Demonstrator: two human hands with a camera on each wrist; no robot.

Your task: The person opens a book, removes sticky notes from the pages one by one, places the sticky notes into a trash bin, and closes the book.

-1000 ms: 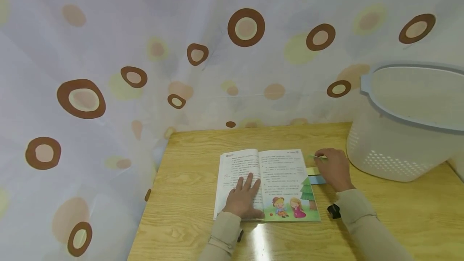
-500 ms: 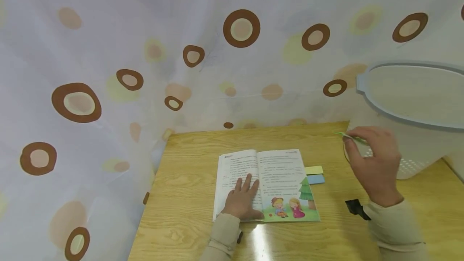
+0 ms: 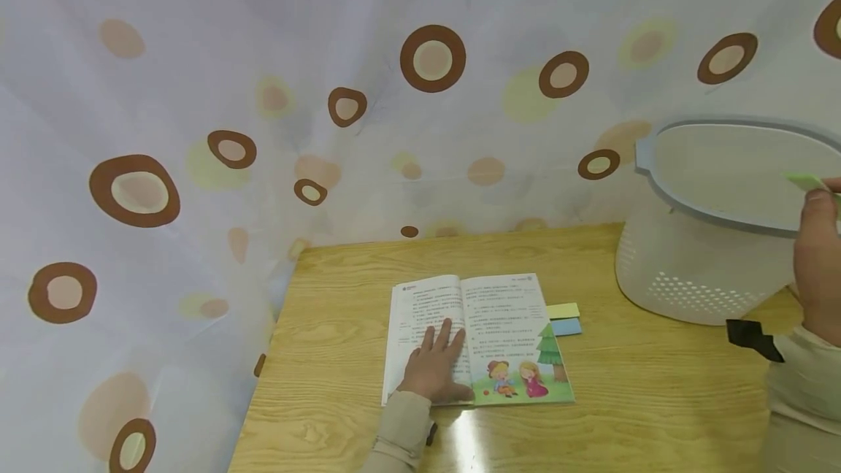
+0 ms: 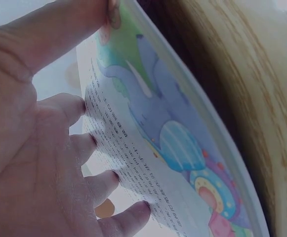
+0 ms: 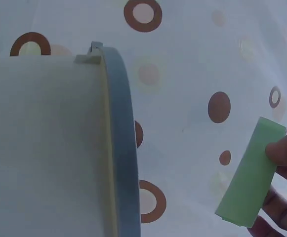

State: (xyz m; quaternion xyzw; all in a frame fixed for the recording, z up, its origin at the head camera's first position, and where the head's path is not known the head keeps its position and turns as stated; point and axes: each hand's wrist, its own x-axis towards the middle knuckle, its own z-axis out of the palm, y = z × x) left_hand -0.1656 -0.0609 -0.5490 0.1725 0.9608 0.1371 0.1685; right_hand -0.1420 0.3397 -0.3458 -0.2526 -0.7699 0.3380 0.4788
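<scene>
An open book [image 3: 499, 320] lies on the wooden table, its right page showing two cartoon children and a tree. My left hand [image 3: 428, 371] rests on the left page with fingers spread. In the left wrist view its fingertips touch printed text beside an elephant picture [image 4: 153, 108]. Out from the book's right edge stick a yellow sticky tab [image 3: 563, 311] and a blue sticky tab [image 3: 566, 327]. At the far right, my right hand [image 3: 820, 276], partly cut off, pinches a green sticky note [image 5: 252, 175] between thumb and fingers, raised near the laundry basket's rim.
The white laundry basket [image 3: 690, 276] with a grey-blue rim stands at the table's back right. A dotted curtain [image 3: 368, 144] hangs behind and to the left of the wooden table [image 3: 328, 356].
My right hand has carried the green sticky note away from the book's right edge, up and right to the basket. The left hand stays on the page. The head view has shifted slightly.
</scene>
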